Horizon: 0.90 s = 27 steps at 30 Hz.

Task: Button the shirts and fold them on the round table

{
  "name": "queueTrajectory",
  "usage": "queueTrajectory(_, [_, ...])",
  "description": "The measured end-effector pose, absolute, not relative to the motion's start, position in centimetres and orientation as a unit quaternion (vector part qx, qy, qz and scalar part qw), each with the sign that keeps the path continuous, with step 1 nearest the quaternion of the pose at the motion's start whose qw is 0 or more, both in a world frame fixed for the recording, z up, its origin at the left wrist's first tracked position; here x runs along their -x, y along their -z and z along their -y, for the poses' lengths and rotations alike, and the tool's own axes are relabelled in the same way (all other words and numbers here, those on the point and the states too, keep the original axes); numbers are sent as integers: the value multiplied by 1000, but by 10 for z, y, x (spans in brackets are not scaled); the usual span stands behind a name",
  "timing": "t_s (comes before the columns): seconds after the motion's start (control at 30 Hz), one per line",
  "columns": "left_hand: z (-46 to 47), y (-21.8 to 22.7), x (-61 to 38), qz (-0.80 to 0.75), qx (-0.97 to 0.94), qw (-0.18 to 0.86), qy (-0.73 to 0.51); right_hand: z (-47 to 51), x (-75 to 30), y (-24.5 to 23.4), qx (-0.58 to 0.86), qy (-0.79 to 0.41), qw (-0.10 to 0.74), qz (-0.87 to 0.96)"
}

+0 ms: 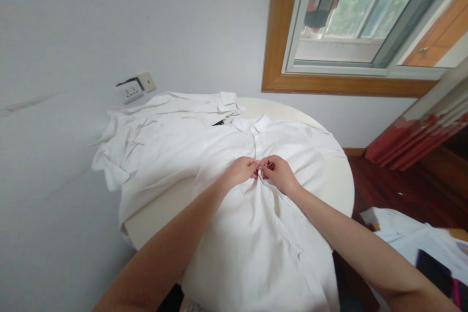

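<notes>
A white collared shirt [256, 234] lies front-up on a round white table [340, 180], collar pointing away from me and hem hanging over the near edge. My left hand [241, 170] and my right hand [280, 173] meet at the shirt's front placket, mid-chest. Both pinch the placket fabric with fingertips closed, thumbs nearly touching each other. What sits between the fingertips is too small to make out beyond the cloth.
A pile of more white garments [153, 136] covers the table's far left. A wall socket [133, 88] sits behind it. A wood-framed window [351, 34] is at upper right. Papers and a dark device [431, 261] lie at lower right, over a dark wooden floor.
</notes>
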<state>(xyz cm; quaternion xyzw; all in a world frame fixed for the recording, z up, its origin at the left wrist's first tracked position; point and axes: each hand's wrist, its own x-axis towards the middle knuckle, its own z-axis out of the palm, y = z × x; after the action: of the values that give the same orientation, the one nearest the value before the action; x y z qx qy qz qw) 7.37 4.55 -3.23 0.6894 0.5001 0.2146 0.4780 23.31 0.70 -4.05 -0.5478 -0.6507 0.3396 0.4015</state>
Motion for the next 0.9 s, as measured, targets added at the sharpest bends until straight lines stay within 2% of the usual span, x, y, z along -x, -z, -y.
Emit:
queueTrajectory(0.2, [-42, 24, -77, -514, -648, 510, -238, -2, -231, 38, 544, -268, 393, 691])
queueTrajectory(0.4, [-43, 24, -77, -511, -616, 545, -250, -2, -233, 38, 547, -248, 364, 712])
queueTrajectory(0.57, [-45, 24, -73, -484, -624, 566, -239, -2, -236, 31, 516, -253, 329, 749])
queueTrajectory(0.73, [-43, 22, -71, -461, -647, 562, -229, -1, -233, 24, 551, -239, 292, 744])
queueTrajectory(0.9, [-41, 15, -69, -443, -686, 542, -197, -8, -236, 32, 541, -281, 307, 731])
